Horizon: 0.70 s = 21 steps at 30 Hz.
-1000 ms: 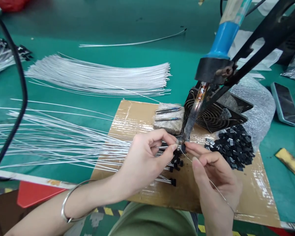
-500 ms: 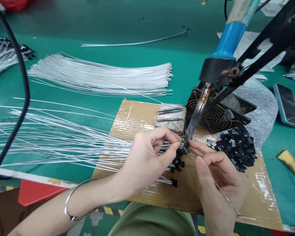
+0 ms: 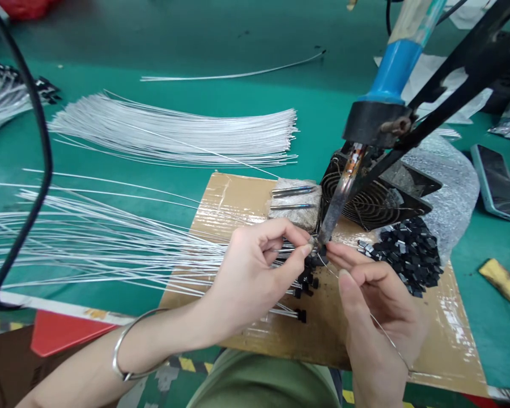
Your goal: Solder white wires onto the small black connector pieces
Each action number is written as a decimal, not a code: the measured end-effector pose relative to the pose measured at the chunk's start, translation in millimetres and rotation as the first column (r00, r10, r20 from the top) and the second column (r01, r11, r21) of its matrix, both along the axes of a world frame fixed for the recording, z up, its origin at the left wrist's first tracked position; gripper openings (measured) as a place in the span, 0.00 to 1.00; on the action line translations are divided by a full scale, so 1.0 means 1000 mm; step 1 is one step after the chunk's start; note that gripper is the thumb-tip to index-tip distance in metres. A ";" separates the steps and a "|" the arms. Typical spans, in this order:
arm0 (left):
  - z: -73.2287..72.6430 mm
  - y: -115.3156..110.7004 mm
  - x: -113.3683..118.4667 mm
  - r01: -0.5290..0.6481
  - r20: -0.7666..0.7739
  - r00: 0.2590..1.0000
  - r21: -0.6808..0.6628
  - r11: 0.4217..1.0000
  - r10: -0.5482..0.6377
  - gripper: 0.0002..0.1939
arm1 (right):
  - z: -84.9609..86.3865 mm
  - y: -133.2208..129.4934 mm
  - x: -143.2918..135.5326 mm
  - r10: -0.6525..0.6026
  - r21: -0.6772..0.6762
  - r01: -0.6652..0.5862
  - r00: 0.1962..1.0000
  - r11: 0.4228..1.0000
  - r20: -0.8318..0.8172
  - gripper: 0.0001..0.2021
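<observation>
My left hand [image 3: 259,272] pinches the end of a white wire between thumb and forefinger; most of that wire is hidden by the hand. Right beside those fingertips is the tip of a soldering iron [image 3: 338,204], pointing down from a blue handle. In my right hand [image 3: 378,306] a thin strand of solder wire [image 3: 385,334] runs between thumb and fingers, its end by the iron tip. The outstretched fingertips of this hand touch a small black part at the tip, mostly hidden. White wires with black connectors [image 3: 301,316] lie under my left hand.
The iron hangs from a black stand arm [image 3: 454,96] above a small fan [image 3: 374,198]. Loose black connector housings [image 3: 412,255] are heaped on the cardboard [image 3: 454,334]. Around lie a wire bundle [image 3: 187,133], a sponge [image 3: 504,282], a phone [image 3: 497,181] and a black cable [image 3: 38,124].
Both hands keep almost the same position at the iron tip. The view has shifted very slightly, and nothing has been let go.
</observation>
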<state>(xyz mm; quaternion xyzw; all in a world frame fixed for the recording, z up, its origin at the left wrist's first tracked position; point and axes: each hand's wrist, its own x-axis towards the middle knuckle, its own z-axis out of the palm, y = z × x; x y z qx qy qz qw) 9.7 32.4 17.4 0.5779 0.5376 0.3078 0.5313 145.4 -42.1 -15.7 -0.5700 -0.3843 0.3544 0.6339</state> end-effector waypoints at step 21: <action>-0.003 -0.002 0.000 -0.012 0.004 1.000 0.034 0.999 0.012 0.05 | -0.001 0.000 -0.002 -0.017 0.016 0.017 1.000 1.000 -0.005 0.08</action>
